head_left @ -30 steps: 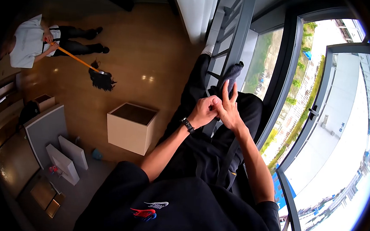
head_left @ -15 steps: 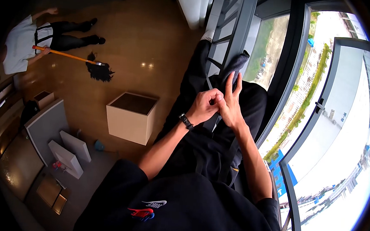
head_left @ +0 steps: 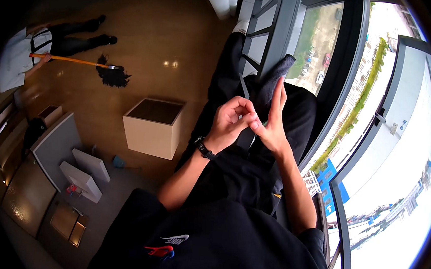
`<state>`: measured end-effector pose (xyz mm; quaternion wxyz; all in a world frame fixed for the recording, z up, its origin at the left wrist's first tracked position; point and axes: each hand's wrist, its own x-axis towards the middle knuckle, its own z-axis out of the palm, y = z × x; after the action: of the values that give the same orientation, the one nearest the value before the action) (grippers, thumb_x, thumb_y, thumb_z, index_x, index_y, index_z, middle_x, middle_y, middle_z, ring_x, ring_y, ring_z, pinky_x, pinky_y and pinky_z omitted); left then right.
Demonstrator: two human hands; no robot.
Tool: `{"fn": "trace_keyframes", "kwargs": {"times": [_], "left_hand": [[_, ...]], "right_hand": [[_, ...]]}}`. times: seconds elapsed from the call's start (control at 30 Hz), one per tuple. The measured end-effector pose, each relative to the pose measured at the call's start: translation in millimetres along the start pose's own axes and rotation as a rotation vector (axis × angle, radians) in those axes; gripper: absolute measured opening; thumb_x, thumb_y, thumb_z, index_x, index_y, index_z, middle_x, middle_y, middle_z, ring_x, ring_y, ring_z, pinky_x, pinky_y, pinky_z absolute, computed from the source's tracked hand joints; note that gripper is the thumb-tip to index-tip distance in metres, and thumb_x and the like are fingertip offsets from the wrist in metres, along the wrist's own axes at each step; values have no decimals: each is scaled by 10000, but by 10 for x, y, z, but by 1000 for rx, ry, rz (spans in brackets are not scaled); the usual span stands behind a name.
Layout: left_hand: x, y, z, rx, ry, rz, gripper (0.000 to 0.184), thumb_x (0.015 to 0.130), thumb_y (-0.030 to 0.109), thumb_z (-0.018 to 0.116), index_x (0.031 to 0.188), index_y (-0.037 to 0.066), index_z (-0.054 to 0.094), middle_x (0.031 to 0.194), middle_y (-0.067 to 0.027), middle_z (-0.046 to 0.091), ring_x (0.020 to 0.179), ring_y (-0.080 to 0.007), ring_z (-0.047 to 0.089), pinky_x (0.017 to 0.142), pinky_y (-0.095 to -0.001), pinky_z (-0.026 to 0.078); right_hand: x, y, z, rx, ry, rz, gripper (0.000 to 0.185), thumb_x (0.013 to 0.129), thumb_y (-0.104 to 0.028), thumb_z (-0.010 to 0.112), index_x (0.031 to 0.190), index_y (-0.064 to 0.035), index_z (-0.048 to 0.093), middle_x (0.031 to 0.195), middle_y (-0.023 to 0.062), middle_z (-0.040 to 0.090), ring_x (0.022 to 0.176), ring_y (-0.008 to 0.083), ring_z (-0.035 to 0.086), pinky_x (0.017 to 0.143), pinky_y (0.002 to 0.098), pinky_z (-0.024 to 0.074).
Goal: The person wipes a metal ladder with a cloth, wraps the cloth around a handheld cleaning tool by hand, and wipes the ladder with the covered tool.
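Note:
My left hand (head_left: 232, 123), with a black watch (head_left: 204, 148) at its wrist, has its thumb and forefinger pinched together near the right thumb. Whatever the pinch holds, if anything, is too small to name. Beside it my right hand (head_left: 274, 122) has its long fingers stretched upward, and its thumb tip meets the left fingertips. A dark grey cloth (head_left: 274, 81) lies just beyond the right fingers, over the dark railing (head_left: 279, 32) by my legs. Both hands are above my dark trousers.
An open window frame (head_left: 368, 139) stands on the right, with the outdoors below. At lower left are a beige box (head_left: 151, 135) and white panels (head_left: 82, 181). A person (head_left: 18, 58) at upper left holds a mop (head_left: 113, 74) on the floor.
My left hand has shifted left and its fingers have loosened from the right hand's. The right hand has turned, its long fingers now closer together. The person with the mop has moved left in view.

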<state>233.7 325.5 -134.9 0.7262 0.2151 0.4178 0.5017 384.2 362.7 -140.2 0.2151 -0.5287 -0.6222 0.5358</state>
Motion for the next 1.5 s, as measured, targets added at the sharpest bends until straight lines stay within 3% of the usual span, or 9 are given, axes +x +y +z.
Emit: {"fn": "trace_keyframes", "kwargs": {"times": [0.2,0.43,0.63,0.73,1.17,1.2,1.33,1.4,1.5], "left_hand": [[-80,310,96,-91,0,127,139,902,35,616,991,-15,521,893,-95,611,840,-169,641,778,-280,511],[-92,425,180,-121,-68,204,176,890,53,647,989,-19,520,909,-114,624,838,-186,645,786,-309,513],[-93,389,123,-10,-50,223,140,936,107,589,945,39,467,749,-66,578,676,-132,579,646,-254,474],[-111,340,59,24,2,67,139,954,143,574,930,35,491,756,-45,579,677,-112,583,645,-237,473],[-74,65,158,160,-67,-153,182,948,179,595,915,2,572,837,-55,630,813,-119,625,748,-246,499],[-59,76,195,153,-65,-133,169,922,158,634,894,2,577,848,-47,630,800,-102,607,729,-237,489],[44,66,311,325,-88,-111,164,857,120,708,878,12,586,809,-12,620,717,-67,541,661,-218,437],[80,84,405,346,-73,-67,161,852,117,712,875,16,588,793,-6,617,714,-62,540,653,-217,434],[119,51,515,385,-54,57,153,828,91,722,902,27,604,769,-11,620,684,-67,554,630,-213,434]], "right_hand": [[-15,-11,46,12,28,-21,1370,552,-571,830,1509,-48,1,1510,268,5,1420,395,109,1134,482,195],[-47,-17,15,29,-11,-33,1386,531,-571,843,1510,-50,13,1511,275,0,1435,391,48,1135,491,184],[-87,-33,-58,66,-59,-57,1459,474,-669,822,1510,-55,-3,1538,255,-57,1446,370,-30,1151,488,89],[-83,-106,-160,219,-182,-12,1608,320,-851,680,1499,-40,-54,1551,224,-129,1443,329,-125,1149,484,61],[-96,-240,-367,426,-374,63,1631,270,-874,631,1499,-24,-22,1548,215,-167,1433,277,-167,1146,464,37],[-105,-230,-394,560,-403,131,1639,263,-870,636,1500,-29,-32,1552,194,-172,1438,252,-140,1149,444,51],[-111,-194,-460,876,-463,248,1682,233,-869,655,1500,-34,-71,1571,87,-55,1328,176,288,1090,358,252],[-121,-235,-462,906,-385,294,1676,244,-879,650,1503,-28,-57,1497,74,219,1191,164,430,1020,320,338],[-105,-300,-484,886,-328,359,1690,213,-905,592,1500,-12,-41,1326,60,378,1117,149,458,979,291,355]]}}
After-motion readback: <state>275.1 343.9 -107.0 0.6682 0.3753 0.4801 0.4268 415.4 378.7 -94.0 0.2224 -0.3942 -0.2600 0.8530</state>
